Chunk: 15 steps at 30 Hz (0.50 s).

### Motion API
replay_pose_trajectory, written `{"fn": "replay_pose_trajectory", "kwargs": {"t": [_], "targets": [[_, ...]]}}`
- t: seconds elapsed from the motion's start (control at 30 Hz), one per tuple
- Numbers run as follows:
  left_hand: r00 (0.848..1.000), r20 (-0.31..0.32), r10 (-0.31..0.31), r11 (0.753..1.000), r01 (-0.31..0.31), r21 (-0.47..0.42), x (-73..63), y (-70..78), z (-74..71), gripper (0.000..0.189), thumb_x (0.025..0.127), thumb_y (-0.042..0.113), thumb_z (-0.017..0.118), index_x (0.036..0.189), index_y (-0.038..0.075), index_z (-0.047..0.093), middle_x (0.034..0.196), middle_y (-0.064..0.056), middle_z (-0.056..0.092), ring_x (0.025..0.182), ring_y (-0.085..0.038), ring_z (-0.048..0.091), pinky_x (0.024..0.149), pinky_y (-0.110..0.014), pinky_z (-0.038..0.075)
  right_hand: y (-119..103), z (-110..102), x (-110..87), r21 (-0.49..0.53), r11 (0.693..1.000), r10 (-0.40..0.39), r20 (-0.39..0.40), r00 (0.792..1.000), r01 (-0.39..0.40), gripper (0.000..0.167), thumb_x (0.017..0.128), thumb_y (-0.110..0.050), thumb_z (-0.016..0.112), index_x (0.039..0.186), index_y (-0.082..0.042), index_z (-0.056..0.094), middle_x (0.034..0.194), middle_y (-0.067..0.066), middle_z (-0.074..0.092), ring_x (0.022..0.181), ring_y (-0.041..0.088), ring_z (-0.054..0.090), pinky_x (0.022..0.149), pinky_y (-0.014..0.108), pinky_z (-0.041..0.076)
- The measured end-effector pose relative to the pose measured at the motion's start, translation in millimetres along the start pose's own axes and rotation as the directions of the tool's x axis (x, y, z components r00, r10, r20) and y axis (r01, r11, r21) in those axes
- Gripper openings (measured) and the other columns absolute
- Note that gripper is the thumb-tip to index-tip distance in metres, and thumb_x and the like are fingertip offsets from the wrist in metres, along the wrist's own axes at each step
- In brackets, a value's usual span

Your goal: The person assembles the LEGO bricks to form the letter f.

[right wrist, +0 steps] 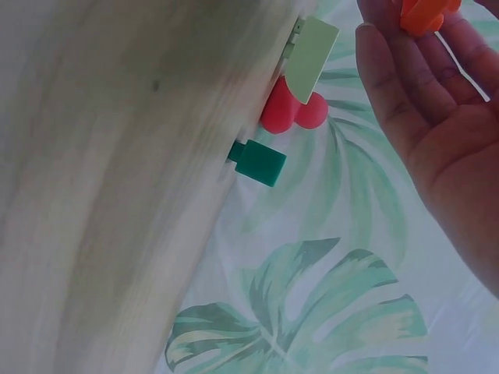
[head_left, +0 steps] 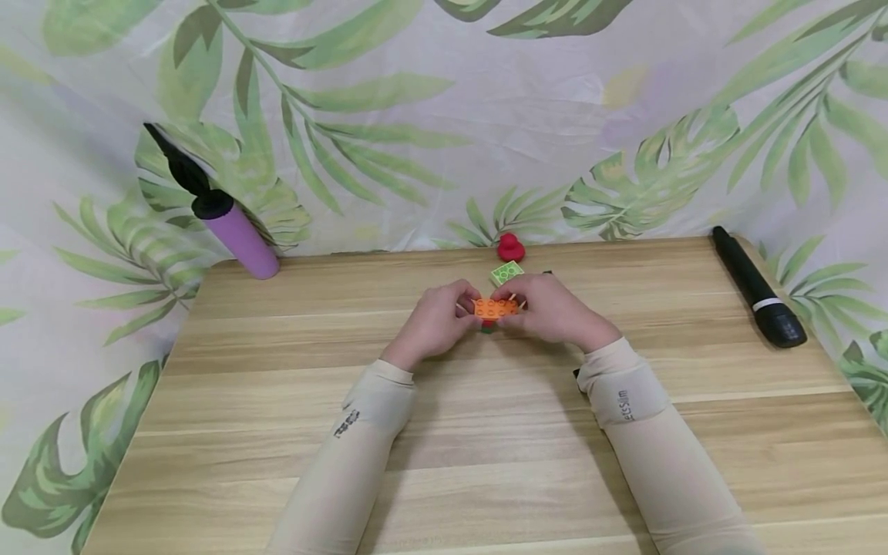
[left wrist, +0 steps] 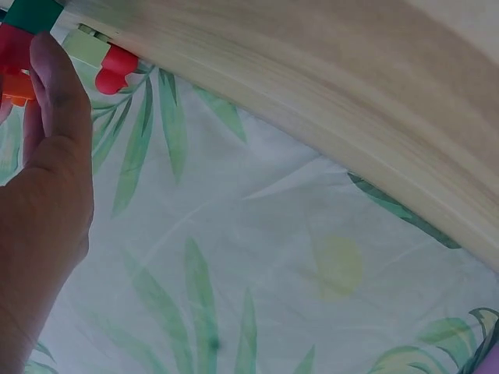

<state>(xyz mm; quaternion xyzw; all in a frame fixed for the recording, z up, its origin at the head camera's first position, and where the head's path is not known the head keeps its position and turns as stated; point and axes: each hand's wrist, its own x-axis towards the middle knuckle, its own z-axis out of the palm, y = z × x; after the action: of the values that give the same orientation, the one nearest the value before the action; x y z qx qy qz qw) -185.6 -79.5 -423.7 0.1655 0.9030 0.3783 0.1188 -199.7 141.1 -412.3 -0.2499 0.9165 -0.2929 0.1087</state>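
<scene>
In the head view, an orange toy brick (head_left: 496, 309) with studs on top lies between both hands over the table. My left hand (head_left: 435, 317) pinches its left end with thumb and fingers. At the right end, my right hand (head_left: 555, 310) holds it with the fingertips. Directly under it shows a little of a red brick (left wrist: 14, 47) and a green brick (left wrist: 34, 14), stacked together in the left wrist view. Just beyond the hands lie a light green brick (head_left: 507, 272) and a rounded red piece (head_left: 510, 247).
A dark green brick (right wrist: 261, 164) stands near the back edge, mostly hidden by my right hand in the head view. A purple pump (head_left: 243, 240) stands at back left. At right lies a black microphone (head_left: 758, 289). Patterned cloth (head_left: 388, 177) hangs behind the wooden table (head_left: 472, 462).
</scene>
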Motion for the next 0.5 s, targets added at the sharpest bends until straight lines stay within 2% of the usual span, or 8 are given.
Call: {"fn": "replay_pose_trajectory", "kwargs": {"t": [0.27,0.5], "targets": [[1.000,-0.002,-0.006,1.000,0.006,-0.005,-1.6,1.2,-2.5,0.030,0.100,0.010,0.073,0.129,0.006,0.065,0.115,-0.010,0.076,0.106,-0.024,0.074,0.094,-0.040,0.060,-7.2,-1.8,-1.7,-0.015,1.000,-0.017,-0.013,1.000,0.017,0.031,0.092,-0.021,0.084,0.119,-0.009,0.077,0.107,0.002,0.076,0.094,0.020,0.067,0.084,0.039,0.056],[1.000,0.004,0.004,1.000,-0.004,0.017,-0.7,0.4,-2.8,0.031,0.101,0.008,0.071,0.132,0.006,0.065,0.116,-0.011,0.076,0.108,-0.025,0.074,0.095,-0.040,0.060,-9.0,-1.1,-1.9,-0.068,0.997,-0.046,-0.015,0.999,0.044,0.031,0.091,-0.021,0.083,0.119,-0.008,0.077,0.108,0.003,0.076,0.092,0.018,0.066,0.083,0.038,0.056]]}}
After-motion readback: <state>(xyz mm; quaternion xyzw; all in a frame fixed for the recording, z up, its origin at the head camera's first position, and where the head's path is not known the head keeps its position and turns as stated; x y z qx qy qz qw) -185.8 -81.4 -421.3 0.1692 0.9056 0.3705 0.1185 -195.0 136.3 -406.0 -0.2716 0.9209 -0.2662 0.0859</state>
